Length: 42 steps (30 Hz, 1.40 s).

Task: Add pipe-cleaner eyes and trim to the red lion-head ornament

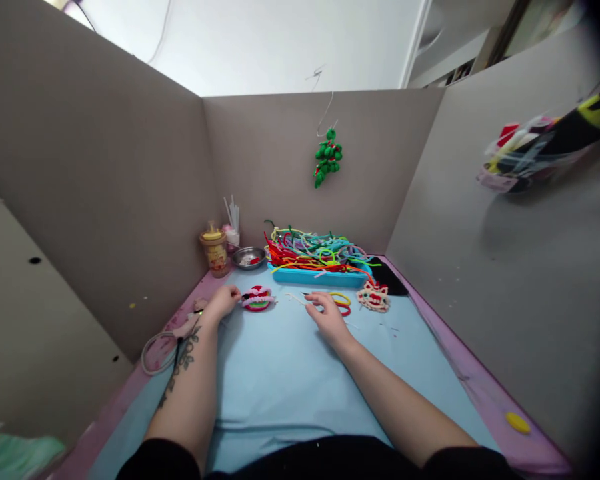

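My left hand (223, 304) is pinched closed at the left edge of a small craft piece (258, 299) of fuzzy pipe cleaners in red, pink and green. A black spot shows on the piece near my fingertips. My right hand (327, 316) hovers low over the blue cloth, thumb and forefinger apart. A short white strand (296, 298) lies by its fingertips, the thumb close to or touching one end. Scissors with yellow and red handles (344, 309) lie behind this hand, partly hidden by it. Farther right rests a cream and red pipe-cleaner face (374, 297).
A blue tray (320, 277) heaped with coloured pipe cleaners stands at the back. Left of it are a metal bowl (249, 258), a lidded cup (215, 253) and a glue gun (187, 327) with its cord. Grey panels surround the table; a green ornament (329, 159) hangs behind.
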Motion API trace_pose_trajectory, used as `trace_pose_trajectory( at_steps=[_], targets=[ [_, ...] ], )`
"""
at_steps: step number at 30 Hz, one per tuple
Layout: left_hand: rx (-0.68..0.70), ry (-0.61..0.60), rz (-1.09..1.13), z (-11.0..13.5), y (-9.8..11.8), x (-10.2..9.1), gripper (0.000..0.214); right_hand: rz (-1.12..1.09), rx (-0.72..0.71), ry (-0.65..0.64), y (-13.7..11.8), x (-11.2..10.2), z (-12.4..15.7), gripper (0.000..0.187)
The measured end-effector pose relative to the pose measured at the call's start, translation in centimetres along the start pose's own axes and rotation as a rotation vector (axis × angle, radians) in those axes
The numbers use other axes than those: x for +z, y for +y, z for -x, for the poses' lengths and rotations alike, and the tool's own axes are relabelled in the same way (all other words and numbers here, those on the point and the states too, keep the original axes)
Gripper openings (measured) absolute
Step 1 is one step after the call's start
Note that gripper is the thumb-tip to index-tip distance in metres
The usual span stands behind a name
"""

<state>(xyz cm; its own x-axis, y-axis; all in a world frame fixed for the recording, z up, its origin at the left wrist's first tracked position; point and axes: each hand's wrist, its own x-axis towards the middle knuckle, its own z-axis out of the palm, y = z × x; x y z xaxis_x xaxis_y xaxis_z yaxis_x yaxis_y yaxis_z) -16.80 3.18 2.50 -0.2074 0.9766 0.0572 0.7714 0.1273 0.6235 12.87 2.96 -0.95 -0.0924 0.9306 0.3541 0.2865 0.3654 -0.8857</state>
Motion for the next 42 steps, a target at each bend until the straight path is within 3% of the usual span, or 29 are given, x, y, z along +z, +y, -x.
trace_pose_trajectory(
  at_steps=[6,14,24,30,34,38,40,42],
  targets=[
    [0.029,0.040,-0.024,-0.1,0.1,0.0,0.006,0.007,-0.001,0.007,-0.4,0.0,0.1,0.028],
    [0.028,-0.033,0.021,0.2,0.8,0.1,0.010,0.019,-0.013,0.000,-0.7,0.0,0.2,0.027],
    [0.004,-0.023,0.043,0.0,0.8,0.4,0.010,0.009,-0.019,-0.015,-1.0,0.0,0.5,0.026],
    [0.013,-0.002,0.121,0.4,0.9,-0.6,0.011,-0.007,-0.048,0.000,-1.3,-0.3,0.2,0.023],
    [0.074,0.045,0.318,1.4,2.5,-1.2,0.022,-0.024,-0.107,0.005,-1.8,-0.8,0.1,0.020],
    [0.181,-0.159,0.557,3.0,5.7,0.5,0.028,-0.013,-0.140,-0.045,-2.5,-0.7,0.6,0.018],
    [0.256,-0.274,0.521,3.7,7.1,2.1,0.026,-0.007,-0.153,-0.052,-2.7,-0.5,0.8,0.020],
    [0.333,-0.298,0.419,4.2,8.1,3.6,0.021,0.007,-0.168,-0.046,-2.8,-0.3,0.9,0.024]
  ],
)
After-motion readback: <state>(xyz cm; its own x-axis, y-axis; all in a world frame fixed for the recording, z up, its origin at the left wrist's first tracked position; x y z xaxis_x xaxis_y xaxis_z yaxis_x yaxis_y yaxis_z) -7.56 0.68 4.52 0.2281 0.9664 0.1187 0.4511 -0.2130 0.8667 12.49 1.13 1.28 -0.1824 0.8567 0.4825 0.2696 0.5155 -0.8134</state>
